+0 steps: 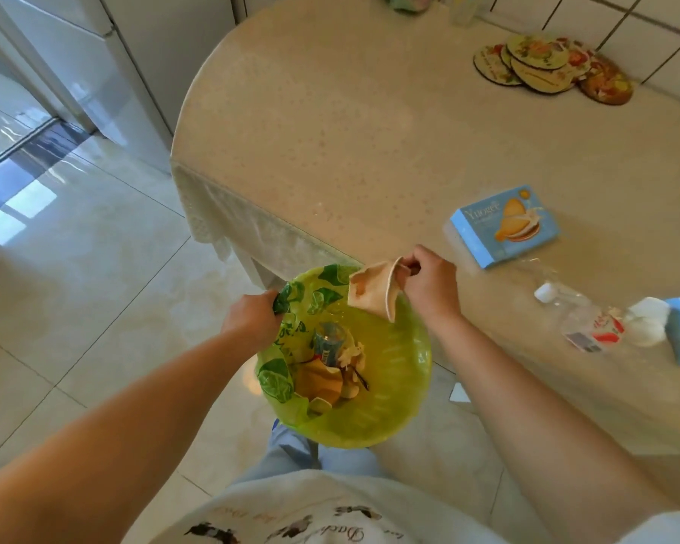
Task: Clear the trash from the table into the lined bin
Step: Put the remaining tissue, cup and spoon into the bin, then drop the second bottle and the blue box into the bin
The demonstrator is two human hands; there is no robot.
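Right hand [428,286] pinches a crumpled paper cup [373,294] over the lined bin [393,386]; left hand [252,320] grips the bin's rim by the tabletop [350,151] edge.

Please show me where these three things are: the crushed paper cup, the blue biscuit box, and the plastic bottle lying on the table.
crushed paper cup [373,289], head view, on its flattened outer side.
blue biscuit box [505,225], head view, on its printed top face.
plastic bottle [581,318], head view, on its clear body.
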